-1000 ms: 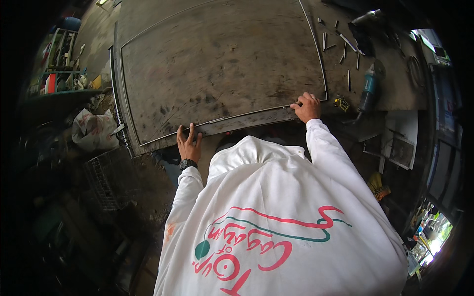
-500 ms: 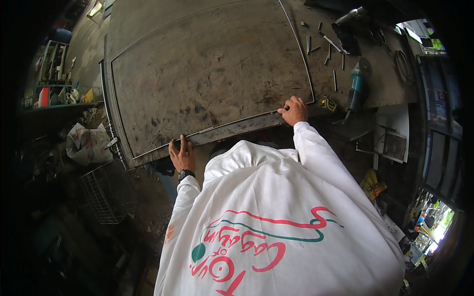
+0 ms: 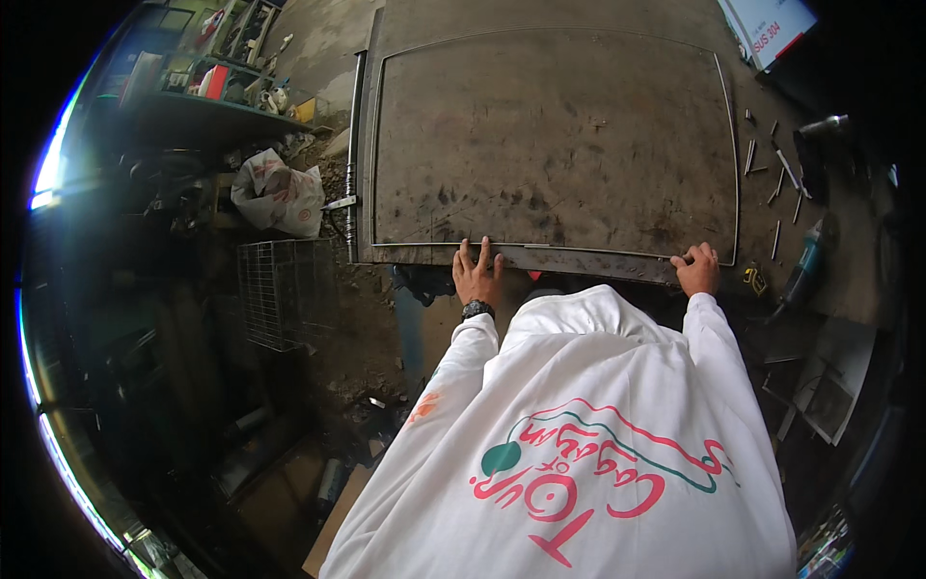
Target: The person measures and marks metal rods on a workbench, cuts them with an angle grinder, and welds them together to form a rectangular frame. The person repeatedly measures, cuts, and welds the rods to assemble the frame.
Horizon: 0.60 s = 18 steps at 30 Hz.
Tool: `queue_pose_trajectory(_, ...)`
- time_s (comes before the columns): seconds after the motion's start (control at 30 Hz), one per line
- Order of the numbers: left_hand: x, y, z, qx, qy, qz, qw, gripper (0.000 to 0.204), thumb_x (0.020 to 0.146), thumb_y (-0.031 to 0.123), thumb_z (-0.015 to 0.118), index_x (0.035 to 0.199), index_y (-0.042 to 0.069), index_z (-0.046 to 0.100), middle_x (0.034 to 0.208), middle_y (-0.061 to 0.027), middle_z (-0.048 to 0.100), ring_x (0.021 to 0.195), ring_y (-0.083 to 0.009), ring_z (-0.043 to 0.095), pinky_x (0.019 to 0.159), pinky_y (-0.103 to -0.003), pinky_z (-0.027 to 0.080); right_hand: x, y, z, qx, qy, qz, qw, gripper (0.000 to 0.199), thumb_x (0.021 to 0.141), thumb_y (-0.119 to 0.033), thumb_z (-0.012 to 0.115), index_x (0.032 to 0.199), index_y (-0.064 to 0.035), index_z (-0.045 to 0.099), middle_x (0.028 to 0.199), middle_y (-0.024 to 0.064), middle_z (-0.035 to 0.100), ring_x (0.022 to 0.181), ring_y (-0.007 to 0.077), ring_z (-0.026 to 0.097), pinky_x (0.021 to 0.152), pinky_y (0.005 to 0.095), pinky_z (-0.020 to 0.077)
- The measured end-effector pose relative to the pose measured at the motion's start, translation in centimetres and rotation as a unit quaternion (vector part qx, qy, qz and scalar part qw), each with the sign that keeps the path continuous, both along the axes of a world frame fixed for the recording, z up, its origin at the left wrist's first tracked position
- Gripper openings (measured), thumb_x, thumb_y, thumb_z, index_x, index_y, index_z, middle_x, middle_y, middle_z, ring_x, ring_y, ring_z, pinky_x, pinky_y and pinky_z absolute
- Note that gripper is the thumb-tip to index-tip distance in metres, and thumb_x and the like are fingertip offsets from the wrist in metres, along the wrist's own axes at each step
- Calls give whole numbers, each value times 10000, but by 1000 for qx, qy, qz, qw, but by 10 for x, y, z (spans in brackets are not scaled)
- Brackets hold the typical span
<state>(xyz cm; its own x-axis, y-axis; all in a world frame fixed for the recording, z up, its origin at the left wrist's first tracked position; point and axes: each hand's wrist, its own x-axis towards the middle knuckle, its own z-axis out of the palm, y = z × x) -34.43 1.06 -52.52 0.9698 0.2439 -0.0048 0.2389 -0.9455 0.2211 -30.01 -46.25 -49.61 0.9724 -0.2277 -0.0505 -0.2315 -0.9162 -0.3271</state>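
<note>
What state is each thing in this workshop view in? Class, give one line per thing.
Left hand: fingers spread, fingertips at the frame
Right hand: fingers bent at the frame's near side; grip unclear
Frame: lying on the table
Table: stained
Grinder: lying down; on or off unclear
Metal pieces: scattered
Bag: crumpled
Watch: strapped on left wrist

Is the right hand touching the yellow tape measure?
Apart: the head view shows a corner of the thin frame between the right hand and the yellow tape measure.
</note>
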Motion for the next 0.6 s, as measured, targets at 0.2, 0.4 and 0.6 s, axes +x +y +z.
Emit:
queue_pose_trajectory(0.2, 1, 12, -9, -24, -68, -13, 997, 523, 980, 474, 704, 1467, 290, 657, 1588, -196, 482, 1448, -404, 445, 1186, -491, 389, 6, 4, 2, 3, -10, 20, 1000, 327, 685, -282, 941, 763, -75, 700, 968, 120, 641, 1014, 363, 642, 866, 488, 540)
queue_pose_trajectory(0.4, 4, 4, -7, -13, -28, -7, 1000, 495, 1012, 486, 660, 1467, 291, 657, 1606, -195, 466, 1450, -414, 433, 1177, -494, 393, 3, 2, 0, 15, -31, -4, 999, 341, 676, -278, 942, 714, -75, 671, 937, 107, 638, 1018, 368, 650, 849, 486, 545)
queue_pose_trajectory(0.6, 4, 1, 2, -35, 26, 18, 999, 516, 1031, 492, 633, 1508, 296, 619, 1652, -178, 405, 1487, -409, 390, 1188, -485, 391, 1, 2, 4, 25, -13, -31, 999, 331, 714, -276, 933, 718, -81, 665, 945, 108, 638, 1037, 358, 638, 876, 492, 539)
